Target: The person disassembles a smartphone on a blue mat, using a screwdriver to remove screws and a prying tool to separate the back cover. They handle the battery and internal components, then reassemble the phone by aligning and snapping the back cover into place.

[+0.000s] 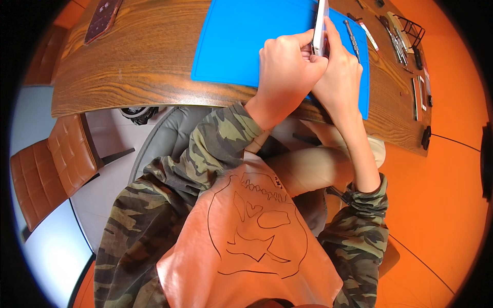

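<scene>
Above the blue work mat (pixel 231 41), a thin phone (pixel 320 25) with a pale metal edge stands nearly on its side. My left hand (pixel 287 72) is closed round its lower end, fingers curled and thumb pressed close to the near corner. On the other side, my right hand (pixel 336 72) grips the same phone, with its index finger stretched along the body. Most of the phone's faces are turned away or hidden by my fingers, and its far end leaves the upper edge. A slim screwdriver (pixel 352 38) lies on the mat just right of my right hand.
The brown wooden table (pixel 128 66) carries another phone (pixel 101 20) at the far left. Several slim tools (pixel 394 41) and a black wire holder (pixel 412 31) lie at the right, with small flat parts (pixel 418 95) nearer. A brown padded chair (pixel 56 164) stands at left.
</scene>
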